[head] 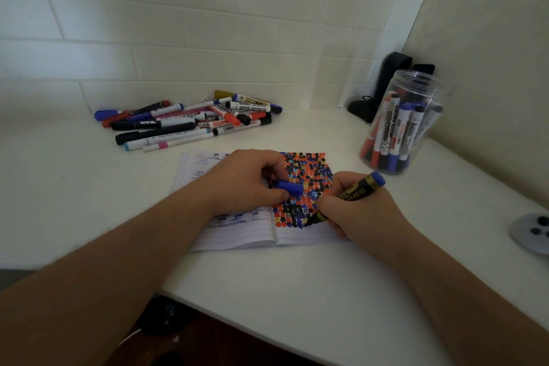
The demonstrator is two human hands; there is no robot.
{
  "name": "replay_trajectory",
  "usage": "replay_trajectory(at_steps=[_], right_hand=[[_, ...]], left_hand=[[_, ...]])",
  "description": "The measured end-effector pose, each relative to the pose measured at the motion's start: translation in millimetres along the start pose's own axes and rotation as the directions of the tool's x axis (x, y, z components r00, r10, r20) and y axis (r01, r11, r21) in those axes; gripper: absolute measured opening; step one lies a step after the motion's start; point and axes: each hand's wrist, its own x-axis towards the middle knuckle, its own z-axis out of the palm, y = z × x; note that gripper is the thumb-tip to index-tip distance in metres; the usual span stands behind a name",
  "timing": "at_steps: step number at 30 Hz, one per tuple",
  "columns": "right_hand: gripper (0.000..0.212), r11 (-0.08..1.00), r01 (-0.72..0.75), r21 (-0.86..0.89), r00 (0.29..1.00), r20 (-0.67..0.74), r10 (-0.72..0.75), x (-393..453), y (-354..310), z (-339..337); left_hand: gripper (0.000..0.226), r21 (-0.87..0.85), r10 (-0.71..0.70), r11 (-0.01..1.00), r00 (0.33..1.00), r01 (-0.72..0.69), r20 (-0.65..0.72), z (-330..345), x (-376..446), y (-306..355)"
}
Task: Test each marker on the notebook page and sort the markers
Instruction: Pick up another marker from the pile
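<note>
A black-and-gold marker (353,192) is gripped by the right hand (361,211), its tip set on the dotted page of the open notebook (255,235). A blue cap (288,186) is pinched by the left hand (246,181) over the notebook. Behind the notebook a heap of markers (190,120) is piled; to its right a clear jar (399,125) of markers is stood

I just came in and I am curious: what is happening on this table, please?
A person is testing a marker. The right hand grips it with its tip on the notebook page, already covered in coloured dots. The left hand holds the blue cap. A pile of markers lies behind; others stand in a clear jar.
</note>
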Motion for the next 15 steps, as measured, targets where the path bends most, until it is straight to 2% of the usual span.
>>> replay_trajectory(at_steps=[3,9,15], right_hand=[[0.034,1.000,0.002,0.003,1.000,-0.013,-0.002,0.4,-0.8,-0.4],[0.026,0.996,-0.033,0.077,0.999,-0.013,0.034,0.2,-0.7,-1.5],[0.023,0.999,0.002,0.035,1.000,0.027,-0.003,-1.4,-0.1,-1.8]], left_hand=[[0.025,-0.003,-0.002,1.000,1.000,0.002,0.002,-0.2,0.6,-0.2],[0.024,-0.006,-0.001,1.000,1.000,0.001,-0.002,-0.4,0.4,0.4],[0.024,-0.014,-0.004,1.000,1.000,0.004,0.002,-0.1,0.2,-0.5]])
